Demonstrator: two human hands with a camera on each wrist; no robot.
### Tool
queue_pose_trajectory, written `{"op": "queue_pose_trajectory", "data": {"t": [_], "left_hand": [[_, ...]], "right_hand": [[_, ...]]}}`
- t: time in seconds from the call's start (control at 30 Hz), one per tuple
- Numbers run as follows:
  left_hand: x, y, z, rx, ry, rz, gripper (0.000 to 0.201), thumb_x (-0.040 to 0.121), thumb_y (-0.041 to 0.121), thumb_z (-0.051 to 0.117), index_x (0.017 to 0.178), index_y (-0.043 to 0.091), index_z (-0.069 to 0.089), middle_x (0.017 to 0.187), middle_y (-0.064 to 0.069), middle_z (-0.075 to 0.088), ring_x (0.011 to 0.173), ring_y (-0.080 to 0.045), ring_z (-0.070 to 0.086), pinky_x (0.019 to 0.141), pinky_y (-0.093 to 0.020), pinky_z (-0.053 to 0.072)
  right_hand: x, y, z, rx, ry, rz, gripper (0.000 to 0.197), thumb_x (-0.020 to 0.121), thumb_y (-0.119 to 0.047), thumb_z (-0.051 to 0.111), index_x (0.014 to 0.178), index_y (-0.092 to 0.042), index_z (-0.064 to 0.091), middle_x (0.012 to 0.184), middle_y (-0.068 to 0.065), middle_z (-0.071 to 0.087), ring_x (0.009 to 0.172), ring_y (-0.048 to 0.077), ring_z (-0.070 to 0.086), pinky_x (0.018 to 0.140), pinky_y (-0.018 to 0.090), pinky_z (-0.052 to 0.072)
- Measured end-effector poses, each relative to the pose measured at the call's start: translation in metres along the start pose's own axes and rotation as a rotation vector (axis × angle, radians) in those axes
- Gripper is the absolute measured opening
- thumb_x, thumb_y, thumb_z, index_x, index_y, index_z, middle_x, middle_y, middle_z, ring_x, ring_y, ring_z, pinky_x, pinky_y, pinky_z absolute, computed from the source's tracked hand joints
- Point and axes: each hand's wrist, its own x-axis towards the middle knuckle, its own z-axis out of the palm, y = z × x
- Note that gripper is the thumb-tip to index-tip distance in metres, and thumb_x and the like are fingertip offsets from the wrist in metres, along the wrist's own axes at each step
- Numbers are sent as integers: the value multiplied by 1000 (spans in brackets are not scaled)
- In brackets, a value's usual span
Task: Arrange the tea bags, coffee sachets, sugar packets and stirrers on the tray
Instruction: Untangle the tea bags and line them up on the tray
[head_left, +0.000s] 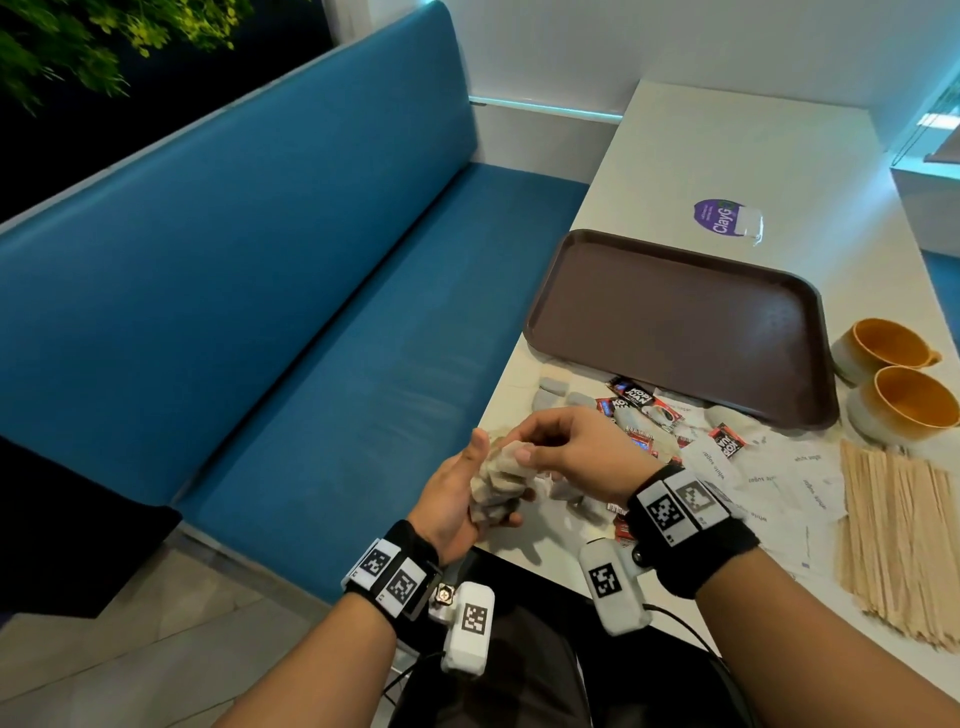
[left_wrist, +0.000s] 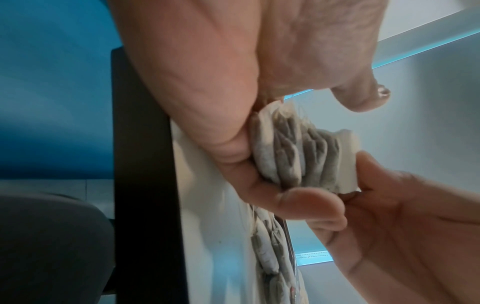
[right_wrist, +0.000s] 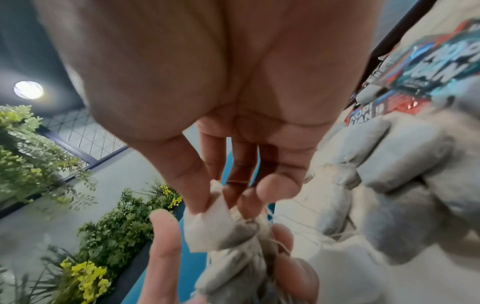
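Two hands on one bundle of tea bags (head_left: 497, 488) at the worktop's (head_left: 701, 156) near edge, 6 o'clock of the tray (head_left: 670, 317).

Nearest: left hand (head_left: 457, 499) with its grip clenched around the bundle, thumb up; the left wrist view shows the bags stacked edge-on against the palm. Right hand (head_left: 571, 447) grip grasping the top corner of the bundle between thumb and fingers (right_wrist: 192, 181). Next out, loose tea bags (head_left: 553, 392), coffee sachets (head_left: 644, 402) and white sugar packets (head_left: 769, 478) lie mixed on the worktop from 12 to 3 o'clock of the hands. Wooden stirrers (head_left: 898, 535) lie in a heap at 3 o'clock. Beyond them the brown tray holds nothing. Two cups (head_left: 893, 379) stand just beside its 3 o'clock edge. Purple sticker (head_left: 724, 218) at the tray's 12 o'clock.
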Motion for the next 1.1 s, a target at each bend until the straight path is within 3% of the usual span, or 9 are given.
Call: {"op": "queue_pose_trajectory", "data": {"t": [0.2, 0.33, 0.4, 0.6, 0.77, 0.83, 0.93, 1.0, 1.1], "left_hand": [[2, -1, -4, -56, 46, -11, 58, 88, 40, 66, 134, 4, 58, 92, -17, 69, 74, -26, 65, 56, -32, 52], [0, 1, 0, -93, 78, 3, 28, 97, 19, 60, 120, 4, 61, 90, -19, 69, 72, -26, 68, 51, -31, 52], [0, 1, 2, -60, 84, 5, 19, 101, 13, 54, 117, 4, 61, 86, -18, 70, 69, -25, 68, 51, -31, 53], [2, -2, -1, -2, 63, 11, 31, 103, 21, 52, 130, 8, 62, 87, -20, 67, 69, -25, 57, 54, -31, 52], [2, 0, -2, -76, -43, -7, 54, 101, 53, 42, 135, 17, 65, 93, -12, 68, 75, -21, 63, 56, -30, 51], [3, -2, -5, -65, -38, 8, 58, 98, 56, 48, 133, 13, 66, 94, -12, 69, 78, -23, 64, 56, -31, 53], [4, -5, -6, 23, -12, 32, 49, 80, 38, 77, 112, 2, 68, 82, -11, 66, 78, -27, 65, 57, -33, 55], [6, -7, -6, 42, 5, 30, 32, 76, 25, 81, 98, 4, 70, 77, -13, 63, 70, -24, 61, 57, -32, 55], [8, -7, -6, 14, 49, 37, 21, 80, 14, 77, 97, 3, 71, 87, -23, 53, 67, -27, 55, 54, -32, 49]], "right_hand": [[-1, 0, -1, 71, 87, -79, 15, 91, 2, 67, 89, -10, 75, 85, 13, 75, 79, 21, 68, 83, 42, 58], [-1, -1, -2, 145, 253, -89, 19, 94, 4, 64, 88, -11, 75, 87, 12, 71, 68, 28, 65, 73, 47, 58], [-3, -4, -8, 197, 296, -110, 14, 95, 2, 64, 92, -7, 75, 87, 10, 69, 59, 25, 61, 65, 41, 53], [-10, -16, 0, 119, 61, -47, 7, 94, -3, 69, 100, -3, 73, 67, 0, 70, 49, 18, 62, 44, 23, 46], [-1, -7, 14, -90, 146, -23, 11, 86, -2, 76, 93, -10, 74, 80, 5, 72, 57, 21, 64, 43, 17, 43], [2, -4, 15, -117, 171, -29, 13, 83, -5, 80, 91, -14, 74, 83, 7, 74, 58, 18, 61, 43, 13, 41], [5, 1, 14, -138, 198, -53, 16, 80, -10, 83, 85, -22, 74, 83, 6, 74, 59, 13, 59, 53, 24, 48], [4, 1, 11, -140, 216, -56, 14, 80, -12, 84, 84, -22, 74, 82, 2, 75, 60, 10, 59, 64, 30, 54], [0, -1, -3, -114, 330, -64, 6, 85, -17, 81, 84, -19, 76, 79, -6, 73, 62, 8, 60, 66, 25, 53]]}}
